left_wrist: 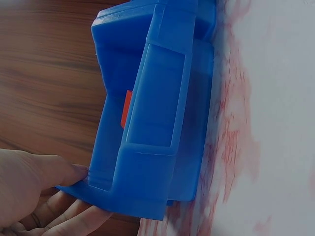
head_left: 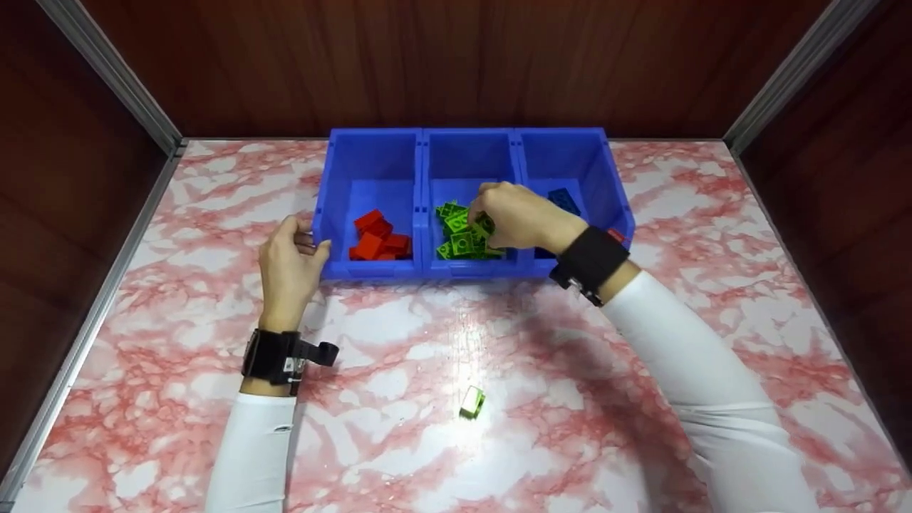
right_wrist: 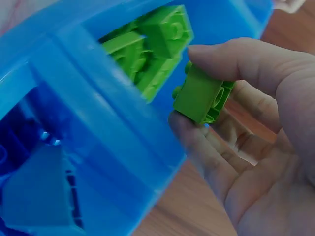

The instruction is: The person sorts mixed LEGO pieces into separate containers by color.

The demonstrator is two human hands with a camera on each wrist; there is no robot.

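A blue three-compartment bin (head_left: 377, 269) stands near the back of the table. My left hand (head_left: 288, 260) grips its left wall; in the left wrist view the thumb lies inside the rim and the fingers outside. Over the middle compartment, my right hand (head_left: 524, 214) pinches a green toy brick (right_wrist: 197, 96) between thumb and fingertips. Several more green bricks (head_left: 462, 244) are piled below it in that compartment. Red bricks (head_left: 374, 242) lie in the left compartment. Dark blue bricks (head_left: 563, 201) are in the right one, partly hidden by my right wrist.
One loose green brick (head_left: 472, 402) lies on the marbled tabletop (head_left: 385, 456), in front of the bin. A small red piece (head_left: 616, 235) shows at the right compartment beside my wristband. Dark wooden panels (head_left: 456, 64) enclose the table at the back and both sides.
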